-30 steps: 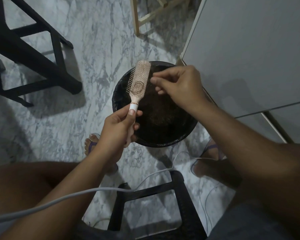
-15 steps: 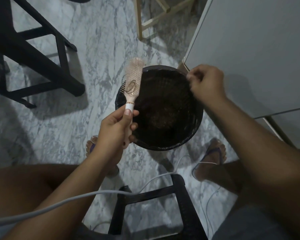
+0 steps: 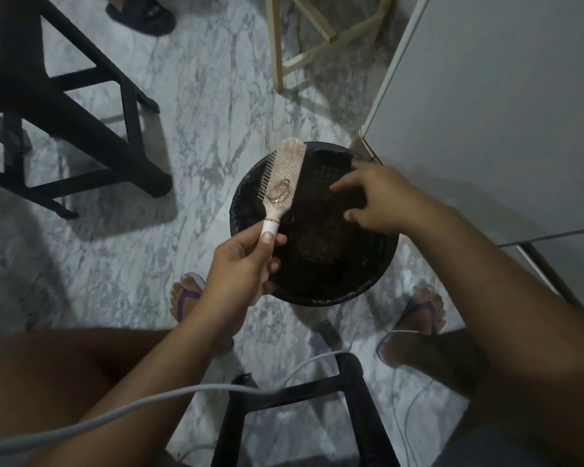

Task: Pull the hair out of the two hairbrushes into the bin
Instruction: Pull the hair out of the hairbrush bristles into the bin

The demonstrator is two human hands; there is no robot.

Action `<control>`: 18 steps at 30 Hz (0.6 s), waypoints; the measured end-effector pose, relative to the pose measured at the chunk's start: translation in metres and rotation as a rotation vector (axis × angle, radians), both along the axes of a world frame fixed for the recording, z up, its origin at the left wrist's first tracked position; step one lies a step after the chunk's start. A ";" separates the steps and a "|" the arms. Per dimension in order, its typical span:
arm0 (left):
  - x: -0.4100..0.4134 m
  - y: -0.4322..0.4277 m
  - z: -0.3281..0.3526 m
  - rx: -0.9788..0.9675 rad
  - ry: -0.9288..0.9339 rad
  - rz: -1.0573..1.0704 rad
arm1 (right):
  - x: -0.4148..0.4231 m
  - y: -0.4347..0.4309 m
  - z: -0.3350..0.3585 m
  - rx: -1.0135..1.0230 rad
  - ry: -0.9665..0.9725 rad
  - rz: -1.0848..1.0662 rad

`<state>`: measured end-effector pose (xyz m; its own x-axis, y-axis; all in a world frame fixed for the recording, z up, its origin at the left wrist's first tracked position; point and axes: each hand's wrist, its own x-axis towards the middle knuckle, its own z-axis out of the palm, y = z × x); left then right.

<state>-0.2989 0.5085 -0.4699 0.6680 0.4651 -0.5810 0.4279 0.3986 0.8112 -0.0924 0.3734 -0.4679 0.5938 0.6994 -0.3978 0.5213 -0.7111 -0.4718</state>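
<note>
The left hand (image 3: 245, 269) grips the white end of the hairbrush (image 3: 285, 178) handle, with the thumb pressed flat along it and the fingers curled round from beneath. The brush points up and away from the person, leaning slightly to the right, so that its pale pink head sits above the left rim of the bin (image 3: 321, 299). Its bristles face left, and a small loop of hair (image 3: 279, 194) lies tangled on the lower part of the head, just above the neck. The right hand (image 3: 383, 200) hovers over the right half of the bin, just beside the brush but apart from it. Its fingers are spread and loosely extended toward the brush, and nothing shows in them. The bin is round and black and stands on the marble floor (image 3: 196, 106) between the person's sandalled feet. Its inside is dark, with a brownish mass (image 3: 317, 241) across the bottom that is too dim to make out. A grey cabinet (image 3: 506, 106) stands against the bin's right side, a black stool (image 3: 78, 106) is well to the left, and a light wooden frame (image 3: 304, 55) is beyond the bin. A grey cable (image 3: 142, 404) runs across the person's left forearm.
</note>
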 end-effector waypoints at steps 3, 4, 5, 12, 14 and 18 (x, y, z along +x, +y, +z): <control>0.000 -0.004 -0.003 0.000 0.015 -0.029 | -0.007 0.007 0.001 0.373 -0.161 -0.067; -0.001 -0.005 -0.005 0.004 0.020 -0.042 | -0.010 0.010 0.001 0.503 -0.174 -0.111; -0.001 -0.006 -0.006 0.010 0.025 -0.054 | -0.014 0.014 0.002 0.578 -0.181 -0.133; -0.005 -0.015 -0.007 0.067 0.037 -0.119 | -0.016 0.020 -0.006 0.517 -0.210 -0.130; -0.006 -0.017 -0.008 0.065 0.042 -0.117 | -0.014 0.021 -0.007 0.521 -0.219 -0.161; -0.008 -0.018 -0.010 0.039 0.047 -0.125 | -0.018 0.021 -0.011 0.544 -0.282 -0.164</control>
<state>-0.3068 0.4909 -0.4800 0.6945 0.4024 -0.5964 0.5106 0.3083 0.8026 -0.1108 0.3941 -0.4793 0.7408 0.6482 0.1764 0.5827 -0.4895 -0.6487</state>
